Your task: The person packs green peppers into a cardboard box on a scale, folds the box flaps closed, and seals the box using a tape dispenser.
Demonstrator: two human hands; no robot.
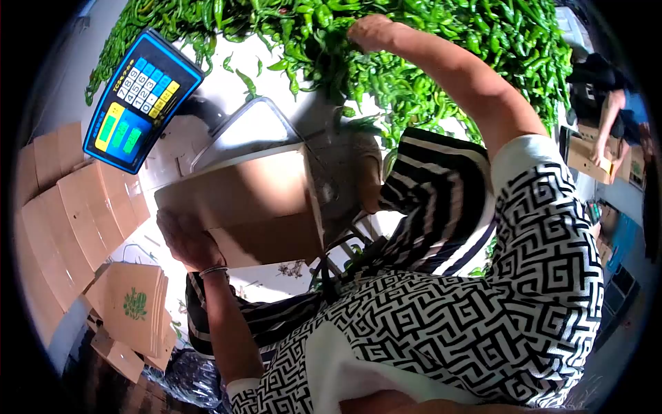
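A cardboard box [241, 207] is tilted in front of my lap, beside the metal scale tray [256, 124]. My left hand [186, 238] is closed around the box's left side, with a thin bracelet at the wrist. Stretched out to the far side, my right hand [371, 33] touches the large heap of long green peppers [469, 34]. Its fingers are bent down among the peppers and mostly hidden, so what they hold does not show. Some loose peppers [245, 83] lie on the white surface near the heap.
A scale display with keypad [141, 100] stands at the upper left. Stacked cardboard boxes [76, 214] line the left, with flattened printed cardboard [131, 307] and black plastic [189, 376] below. At the far right, another person's hand [600, 148] is at a box [586, 159].
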